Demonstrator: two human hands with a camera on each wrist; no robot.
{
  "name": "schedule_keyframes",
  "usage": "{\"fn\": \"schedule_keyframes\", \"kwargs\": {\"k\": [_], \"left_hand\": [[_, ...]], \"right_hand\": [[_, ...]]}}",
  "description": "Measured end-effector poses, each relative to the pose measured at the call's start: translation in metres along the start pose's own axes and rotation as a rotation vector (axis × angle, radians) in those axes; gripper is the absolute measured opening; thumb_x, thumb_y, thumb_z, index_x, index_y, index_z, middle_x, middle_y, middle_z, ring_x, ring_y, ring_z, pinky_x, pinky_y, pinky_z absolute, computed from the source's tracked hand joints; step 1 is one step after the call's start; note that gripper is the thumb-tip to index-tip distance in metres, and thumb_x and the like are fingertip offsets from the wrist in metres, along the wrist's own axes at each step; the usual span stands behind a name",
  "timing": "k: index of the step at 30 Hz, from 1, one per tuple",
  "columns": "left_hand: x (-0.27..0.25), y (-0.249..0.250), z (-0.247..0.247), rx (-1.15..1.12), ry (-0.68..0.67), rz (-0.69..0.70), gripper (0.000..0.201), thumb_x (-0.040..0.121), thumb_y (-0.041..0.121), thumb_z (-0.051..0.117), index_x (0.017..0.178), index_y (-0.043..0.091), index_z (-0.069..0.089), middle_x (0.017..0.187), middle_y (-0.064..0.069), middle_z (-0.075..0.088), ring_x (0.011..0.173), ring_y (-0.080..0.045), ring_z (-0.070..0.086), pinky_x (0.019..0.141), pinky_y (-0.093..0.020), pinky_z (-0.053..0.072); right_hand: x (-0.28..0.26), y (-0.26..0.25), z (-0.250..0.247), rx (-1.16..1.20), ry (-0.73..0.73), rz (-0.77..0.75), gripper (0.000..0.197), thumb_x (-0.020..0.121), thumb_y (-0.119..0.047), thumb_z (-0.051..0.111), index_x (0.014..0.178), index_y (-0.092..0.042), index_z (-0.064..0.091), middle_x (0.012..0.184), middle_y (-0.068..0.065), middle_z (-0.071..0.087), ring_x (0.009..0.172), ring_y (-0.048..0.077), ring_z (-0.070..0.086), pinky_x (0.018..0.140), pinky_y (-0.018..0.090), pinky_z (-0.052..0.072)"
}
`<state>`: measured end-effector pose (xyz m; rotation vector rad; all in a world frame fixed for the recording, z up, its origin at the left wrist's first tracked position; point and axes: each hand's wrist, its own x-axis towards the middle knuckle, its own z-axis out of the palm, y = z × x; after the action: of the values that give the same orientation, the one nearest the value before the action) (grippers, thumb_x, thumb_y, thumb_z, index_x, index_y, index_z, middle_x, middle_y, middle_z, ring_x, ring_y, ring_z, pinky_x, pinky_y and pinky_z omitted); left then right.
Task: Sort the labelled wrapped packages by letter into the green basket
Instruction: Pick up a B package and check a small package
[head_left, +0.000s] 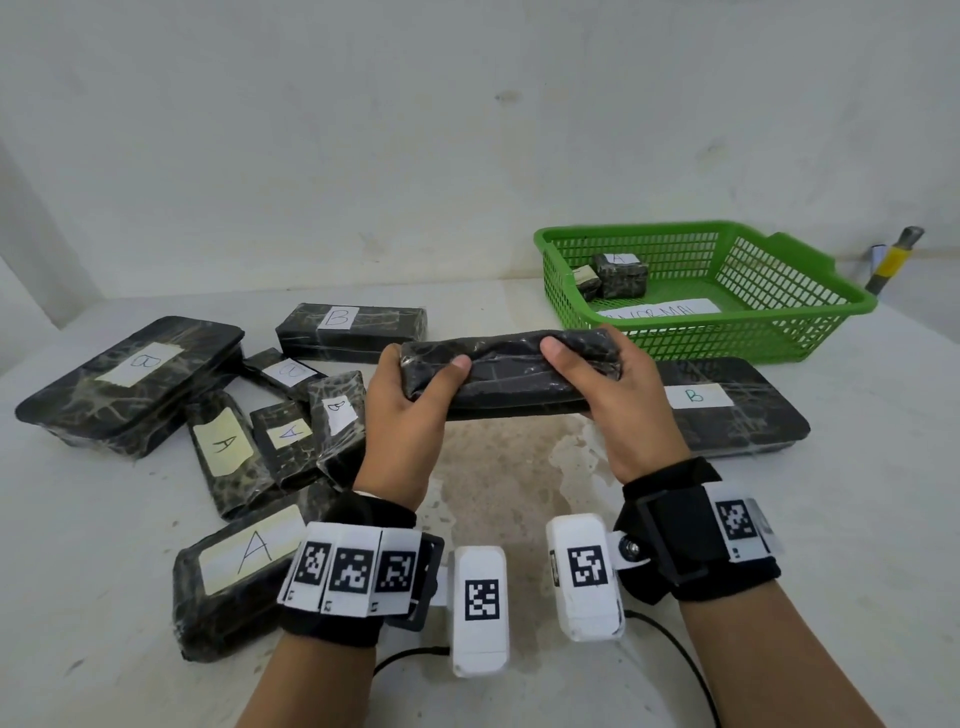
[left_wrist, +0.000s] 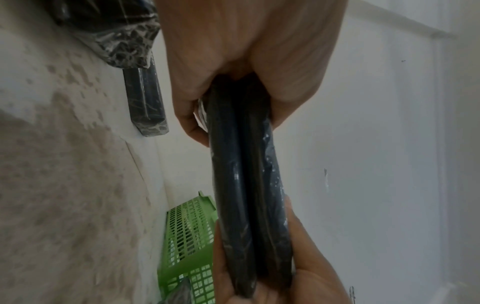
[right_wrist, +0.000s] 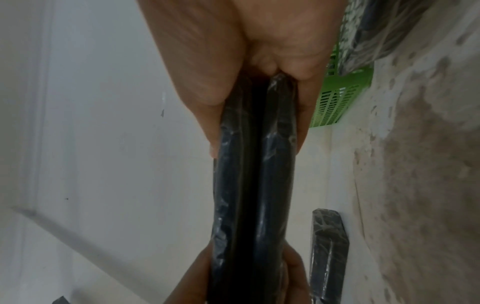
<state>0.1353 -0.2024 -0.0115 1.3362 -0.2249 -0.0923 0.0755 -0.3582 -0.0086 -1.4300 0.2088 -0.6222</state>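
Note:
A long black wrapped package (head_left: 511, 371) (left_wrist: 249, 195) (right_wrist: 253, 195) is held above the table, no label showing on it. My left hand (head_left: 410, 389) (left_wrist: 233, 67) grips its left end, thumb on top. My right hand (head_left: 602, 379) (right_wrist: 259, 67) grips its right end the same way. The green basket (head_left: 753, 322) (left_wrist: 184, 230) (right_wrist: 335, 102) stands at the back right, beyond my right hand. Inside it lie two small packages (head_left: 621, 275), one marked A, beside a white paper sheet (head_left: 660, 310).
Several wrapped packages marked A and B lie on the left: a large B (head_left: 135, 384), a B box (head_left: 353, 330), an A (head_left: 244, 566) near my left wrist. A long B package (head_left: 727, 405) lies before the basket. A yellow-banded tool (head_left: 893, 260) leans at far right.

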Motion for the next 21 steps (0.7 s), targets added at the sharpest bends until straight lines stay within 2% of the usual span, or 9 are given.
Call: {"fn": "schedule_keyframes", "kwargs": {"k": [2, 4, 6, 9, 10, 13, 14, 18, 21], "left_hand": [[0.0013, -0.0006, -0.0006, 0.003, 0.016, 0.018, 0.066, 0.088, 0.023, 0.073, 0.145, 0.013, 0.039, 0.133, 0.007, 0.055, 0.125, -0.013, 0.051, 0.112, -0.035, 0.038], [0.0025, 0.0004, -0.0021, 0.009, 0.014, 0.055, 0.083, 0.074, 0.039, 0.079, 0.143, 0.012, 0.042, 0.138, -0.004, 0.056, 0.127, -0.020, 0.055, 0.112, -0.043, 0.041], [0.0014, 0.0010, -0.0036, 0.003, 0.012, 0.053, 0.097, 0.062, 0.052, 0.078, 0.143, 0.013, 0.042, 0.140, -0.004, 0.055, 0.128, -0.021, 0.055, 0.111, -0.045, 0.042], [-0.0032, 0.0049, 0.0003, -0.060, -0.054, -0.005, 0.137, 0.049, 0.069, 0.082, 0.157, 0.017, 0.015, 0.158, -0.003, 0.034, 0.143, -0.019, 0.038, 0.117, -0.046, 0.033], [-0.0025, 0.0044, 0.0008, -0.072, -0.061, -0.015, 0.137, 0.051, 0.067, 0.082, 0.157, 0.016, 0.013, 0.159, -0.003, 0.032, 0.144, -0.019, 0.036, 0.118, -0.046, 0.032], [0.0007, 0.0009, 0.0002, -0.066, -0.005, -0.019, 0.103, 0.079, 0.043, 0.077, 0.157, 0.013, 0.017, 0.160, -0.004, 0.030, 0.144, -0.020, 0.035, 0.118, -0.044, 0.031], [0.0027, -0.0016, -0.0008, -0.055, 0.010, -0.023, 0.098, 0.081, 0.040, 0.075, 0.156, 0.013, 0.018, 0.160, -0.004, 0.030, 0.144, -0.020, 0.035, 0.119, -0.044, 0.031], [0.0045, -0.0002, -0.0040, -0.076, 0.021, -0.007, 0.109, 0.067, 0.050, 0.070, 0.156, 0.016, 0.019, 0.160, -0.003, 0.028, 0.144, -0.020, 0.037, 0.118, -0.044, 0.031], [0.0035, -0.0001, -0.0047, -0.113, -0.006, -0.010, 0.120, 0.064, 0.058, 0.075, 0.157, 0.015, 0.013, 0.160, -0.003, 0.029, 0.144, -0.019, 0.036, 0.118, -0.044, 0.031]], "right_hand": [[-0.0020, -0.0018, 0.0021, 0.052, -0.050, 0.038, 0.035, 0.070, -0.033, 0.079, 0.099, -0.019, 0.067, 0.103, 0.003, 0.075, 0.098, 0.018, 0.071, 0.098, 0.042, 0.053], [-0.0034, -0.0025, 0.0036, 0.069, -0.070, 0.061, 0.050, 0.058, -0.040, 0.081, 0.101, -0.018, 0.066, 0.105, 0.004, 0.075, 0.101, 0.019, 0.071, 0.098, 0.040, 0.053], [-0.0030, -0.0008, 0.0037, 0.043, -0.039, 0.030, 0.046, 0.059, -0.032, 0.085, 0.098, -0.016, 0.067, 0.102, 0.006, 0.075, 0.100, 0.023, 0.071, 0.097, 0.042, 0.053], [0.0004, 0.0019, -0.0006, 0.029, 0.007, 0.011, 0.033, 0.065, -0.017, 0.085, 0.093, -0.014, 0.067, 0.096, 0.006, 0.075, 0.096, 0.025, 0.072, 0.096, 0.045, 0.054], [0.0014, 0.0028, -0.0021, 0.036, 0.007, 0.016, 0.034, 0.064, -0.018, 0.085, 0.093, -0.014, 0.067, 0.096, 0.007, 0.075, 0.096, 0.026, 0.072, 0.097, 0.047, 0.054], [0.0016, 0.0022, -0.0024, 0.023, -0.009, 0.016, 0.030, 0.069, -0.017, 0.085, 0.093, -0.015, 0.067, 0.099, 0.008, 0.075, 0.098, 0.026, 0.071, 0.099, 0.048, 0.052], [0.0012, 0.0019, -0.0016, 0.020, -0.012, 0.025, 0.026, 0.073, -0.017, 0.083, 0.093, -0.016, 0.066, 0.099, 0.007, 0.074, 0.100, 0.026, 0.071, 0.100, 0.048, 0.051], [0.0010, -0.0040, -0.0008, 0.069, -0.068, 0.086, 0.039, 0.077, -0.042, 0.069, 0.104, -0.015, 0.066, 0.103, 0.003, 0.074, 0.101, 0.019, 0.070, 0.103, 0.047, 0.049], [0.0031, -0.0027, 0.0014, 0.010, -0.002, 0.069, 0.063, 0.076, -0.061, 0.072, 0.119, -0.016, 0.063, 0.118, 0.003, 0.070, 0.113, 0.020, 0.065, 0.107, 0.048, 0.046]]}}
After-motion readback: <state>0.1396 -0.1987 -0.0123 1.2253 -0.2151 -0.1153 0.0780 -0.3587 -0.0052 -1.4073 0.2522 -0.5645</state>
